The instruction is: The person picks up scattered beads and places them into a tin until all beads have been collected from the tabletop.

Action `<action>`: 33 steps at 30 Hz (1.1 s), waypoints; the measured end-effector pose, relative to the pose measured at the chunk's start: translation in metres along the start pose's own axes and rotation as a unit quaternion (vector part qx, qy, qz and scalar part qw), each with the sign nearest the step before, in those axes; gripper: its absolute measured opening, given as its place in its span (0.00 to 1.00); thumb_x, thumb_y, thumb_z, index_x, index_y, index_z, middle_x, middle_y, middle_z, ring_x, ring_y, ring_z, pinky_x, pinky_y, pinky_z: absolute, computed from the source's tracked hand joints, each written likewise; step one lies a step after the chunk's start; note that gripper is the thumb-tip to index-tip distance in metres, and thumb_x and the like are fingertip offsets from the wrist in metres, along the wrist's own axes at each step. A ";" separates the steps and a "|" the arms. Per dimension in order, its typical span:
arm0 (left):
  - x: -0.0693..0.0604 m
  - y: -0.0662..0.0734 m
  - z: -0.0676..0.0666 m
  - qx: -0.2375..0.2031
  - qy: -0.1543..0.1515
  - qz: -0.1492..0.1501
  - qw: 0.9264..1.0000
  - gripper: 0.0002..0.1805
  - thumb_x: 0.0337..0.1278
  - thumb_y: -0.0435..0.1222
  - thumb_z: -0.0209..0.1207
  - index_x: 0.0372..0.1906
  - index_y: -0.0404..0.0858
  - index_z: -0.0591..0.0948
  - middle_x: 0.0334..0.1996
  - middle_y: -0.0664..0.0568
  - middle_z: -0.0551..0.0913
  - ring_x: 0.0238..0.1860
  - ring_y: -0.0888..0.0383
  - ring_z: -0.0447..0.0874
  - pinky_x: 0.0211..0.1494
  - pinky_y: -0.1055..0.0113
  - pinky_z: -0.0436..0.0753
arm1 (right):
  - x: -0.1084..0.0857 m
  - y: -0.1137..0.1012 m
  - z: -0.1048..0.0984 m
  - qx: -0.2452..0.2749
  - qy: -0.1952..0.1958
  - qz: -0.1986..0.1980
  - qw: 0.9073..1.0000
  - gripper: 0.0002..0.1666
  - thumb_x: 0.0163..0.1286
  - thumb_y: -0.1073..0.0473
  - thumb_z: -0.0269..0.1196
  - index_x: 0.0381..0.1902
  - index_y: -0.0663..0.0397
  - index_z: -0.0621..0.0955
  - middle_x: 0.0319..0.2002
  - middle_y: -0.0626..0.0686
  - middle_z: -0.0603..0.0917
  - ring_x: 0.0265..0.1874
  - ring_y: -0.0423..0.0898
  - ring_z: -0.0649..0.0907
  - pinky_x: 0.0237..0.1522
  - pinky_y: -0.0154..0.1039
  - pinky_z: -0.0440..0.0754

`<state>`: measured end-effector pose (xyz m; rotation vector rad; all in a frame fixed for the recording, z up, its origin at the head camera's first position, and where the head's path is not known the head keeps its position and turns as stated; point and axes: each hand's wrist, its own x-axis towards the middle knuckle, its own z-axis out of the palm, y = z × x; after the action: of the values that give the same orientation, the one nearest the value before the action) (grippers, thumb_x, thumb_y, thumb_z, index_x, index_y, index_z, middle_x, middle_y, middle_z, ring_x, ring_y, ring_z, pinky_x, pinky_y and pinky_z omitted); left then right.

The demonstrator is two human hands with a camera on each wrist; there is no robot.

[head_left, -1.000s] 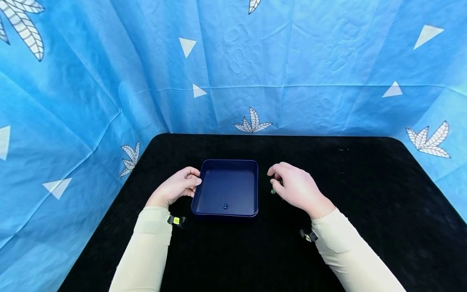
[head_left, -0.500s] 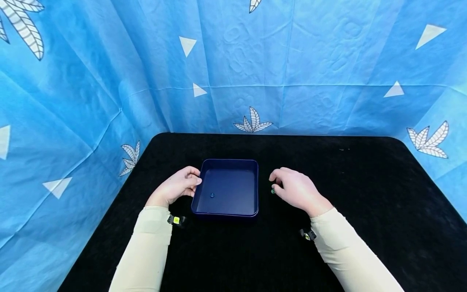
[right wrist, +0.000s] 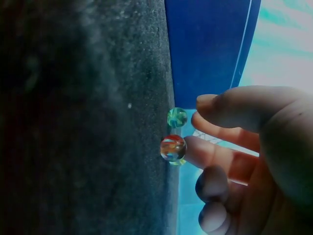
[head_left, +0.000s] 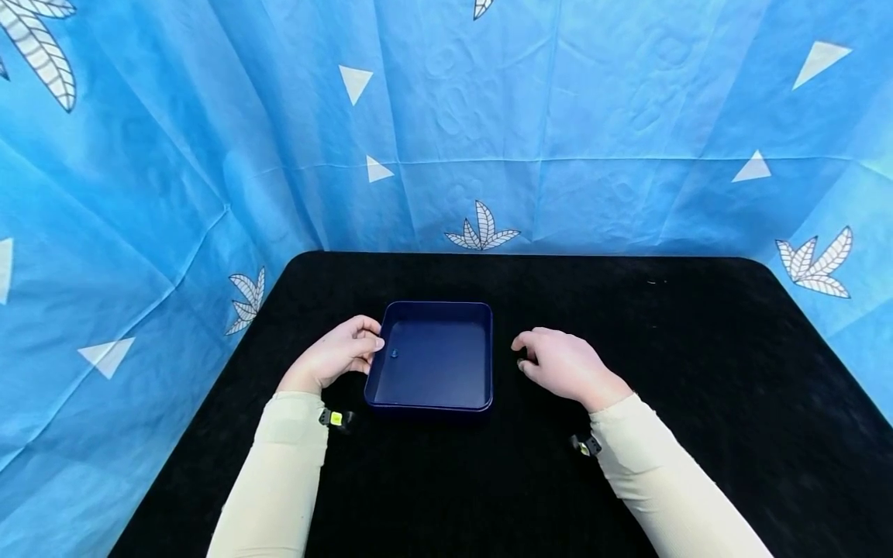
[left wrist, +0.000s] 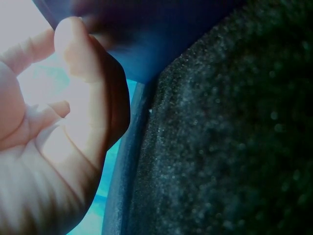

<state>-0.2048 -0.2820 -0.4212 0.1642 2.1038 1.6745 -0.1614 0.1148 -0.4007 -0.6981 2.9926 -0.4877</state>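
A square dark-blue tray (head_left: pixel 439 364) lies on the black table, holding one small marble (head_left: pixel 394 353) near its left wall. The left hand (head_left: pixel 336 356) grips the tray's left rim between thumb and fingers, also seen close up as a hand (left wrist: pixel 63 132) in the left wrist view. Right of the tray, the right hand (head_left: pixel 568 367) hovers low with bent, parted fingers. In the right wrist view, a green marble (right wrist: pixel 177 117) sits by the thumb and forefinger tips of that hand (right wrist: pixel 254 147), a red-orange marble (right wrist: pixel 173 148) beside the other fingers, and a yellowish one partly behind it.
Blue patterned cloth (head_left: pixel 474 116) hangs behind the table and along its left and right sides. Black velvety cloth (head_left: pixel 698 372) covers the table, with tiny pale specks near its back right.
Inside the tray the marble has rolled leftward and back. My right hand has shifted slightly, and the green marble no longer shows in the head view. The left hand keeps its place.
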 end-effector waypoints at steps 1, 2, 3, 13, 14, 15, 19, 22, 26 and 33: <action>0.000 0.001 -0.001 0.001 -0.001 0.000 1.000 0.21 0.68 0.34 0.59 0.58 0.29 0.67 0.37 0.39 0.79 0.30 0.53 0.78 0.36 0.61 0.84 | 0.000 0.000 0.000 -0.005 0.000 -0.004 1.000 0.15 0.67 0.55 0.67 0.52 0.46 0.84 0.33 0.42 0.79 0.29 0.40 0.77 0.32 0.43 0.78; 0.000 0.001 -0.001 0.001 0.000 -0.002 1.000 0.21 0.68 0.34 0.59 0.58 0.29 0.67 0.36 0.40 0.78 0.30 0.53 0.78 0.36 0.61 0.84 | 0.001 -0.001 -0.001 -0.009 0.000 -0.007 1.000 0.15 0.67 0.56 0.67 0.51 0.46 0.85 0.33 0.42 0.79 0.29 0.40 0.77 0.32 0.43 0.79; -0.001 0.002 -0.002 0.001 0.000 -0.003 1.000 0.21 0.68 0.34 0.59 0.58 0.29 0.67 0.36 0.41 0.78 0.30 0.54 0.78 0.36 0.61 0.84 | 0.001 -0.001 -0.001 -0.014 0.000 -0.009 1.000 0.15 0.66 0.56 0.68 0.51 0.47 0.85 0.33 0.42 0.79 0.30 0.40 0.78 0.33 0.43 0.79; 0.000 0.002 -0.002 0.004 0.003 -0.004 1.000 0.21 0.68 0.34 0.59 0.58 0.29 0.67 0.34 0.45 0.77 0.30 0.54 0.76 0.35 0.61 0.84 | -0.001 -0.004 -0.001 -0.031 -0.007 -0.019 0.999 0.11 0.64 0.63 0.67 0.44 0.46 0.86 0.36 0.42 0.81 0.33 0.40 0.80 0.36 0.43 0.81; 0.000 0.002 -0.002 0.002 0.003 -0.005 1.000 0.21 0.68 0.34 0.59 0.58 0.29 0.67 0.34 0.45 0.77 0.30 0.54 0.76 0.35 0.61 0.84 | -0.001 -0.003 0.000 -0.031 -0.007 -0.019 0.999 0.11 0.63 0.63 0.67 0.44 0.46 0.85 0.36 0.42 0.81 0.33 0.40 0.80 0.36 0.43 0.81; 0.001 0.002 -0.001 0.002 0.003 -0.005 1.000 0.21 0.68 0.35 0.59 0.58 0.29 0.67 0.34 0.45 0.76 0.30 0.54 0.76 0.35 0.61 0.84 | -0.001 -0.003 0.000 -0.031 -0.005 -0.021 0.999 0.11 0.63 0.63 0.67 0.44 0.46 0.85 0.36 0.42 0.81 0.33 0.40 0.80 0.36 0.43 0.81; 0.001 0.001 -0.001 0.001 0.006 -0.007 1.000 0.20 0.67 0.34 0.59 0.57 0.30 0.67 0.34 0.45 0.76 0.30 0.53 0.76 0.35 0.61 0.84 | -0.001 -0.002 0.002 -0.034 -0.001 -0.030 0.999 0.12 0.62 0.64 0.67 0.43 0.47 0.85 0.36 0.43 0.81 0.32 0.41 0.80 0.36 0.43 0.82; 0.002 0.001 -0.002 0.000 0.007 -0.004 1.000 0.19 0.68 0.34 0.59 0.57 0.31 0.68 0.34 0.44 0.76 0.30 0.53 0.76 0.35 0.61 0.84 | 0.000 -0.001 0.002 -0.038 -0.002 -0.034 0.999 0.12 0.62 0.65 0.67 0.44 0.47 0.86 0.37 0.44 0.82 0.32 0.41 0.80 0.35 0.43 0.82; 0.003 0.002 -0.002 -0.002 0.006 0.000 1.000 0.19 0.68 0.34 0.59 0.57 0.31 0.68 0.34 0.44 0.77 0.29 0.54 0.77 0.34 0.61 0.84 | 0.000 -0.001 0.003 -0.042 -0.003 -0.037 0.998 0.12 0.62 0.67 0.66 0.41 0.46 0.86 0.38 0.44 0.82 0.32 0.41 0.81 0.35 0.43 0.82; 0.001 0.000 -0.001 -0.004 0.007 -0.011 1.000 0.20 0.68 0.34 0.59 0.57 0.31 0.67 0.34 0.44 0.76 0.29 0.54 0.76 0.35 0.61 0.84 | -0.001 0.000 0.005 -0.035 0.017 -0.046 0.998 0.11 0.63 0.68 0.64 0.37 0.46 0.84 0.37 0.43 0.83 0.33 0.41 0.81 0.37 0.44 0.83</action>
<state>-0.2063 -0.2824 -0.4215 0.1273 2.1016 1.6765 -0.1595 0.1138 -0.4051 -0.8449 3.0321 -0.4050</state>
